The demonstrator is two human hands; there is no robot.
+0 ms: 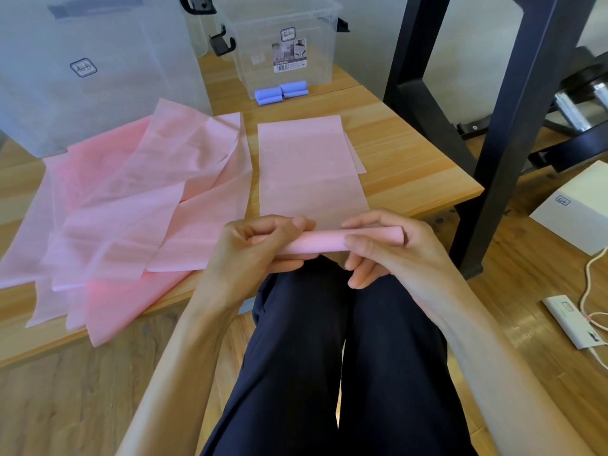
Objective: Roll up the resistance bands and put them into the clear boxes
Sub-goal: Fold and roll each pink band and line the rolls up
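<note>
A pink resistance band lies flat on the low wooden table, and its near end is wound into a roll at the table's front edge. My left hand grips the roll's left end and my right hand grips its right end, fingers curled over it. Several loose pink bands lie heaped on the table's left side. Two blue rolled bands sit at the bottom of the smaller clear box at the back. A large clear box stands at the back left.
Black metal frame legs rise right of the table. A white box, a small white device with a cable and dumbbell weights lie on the wooden floor at the right. My legs in dark trousers are below the hands.
</note>
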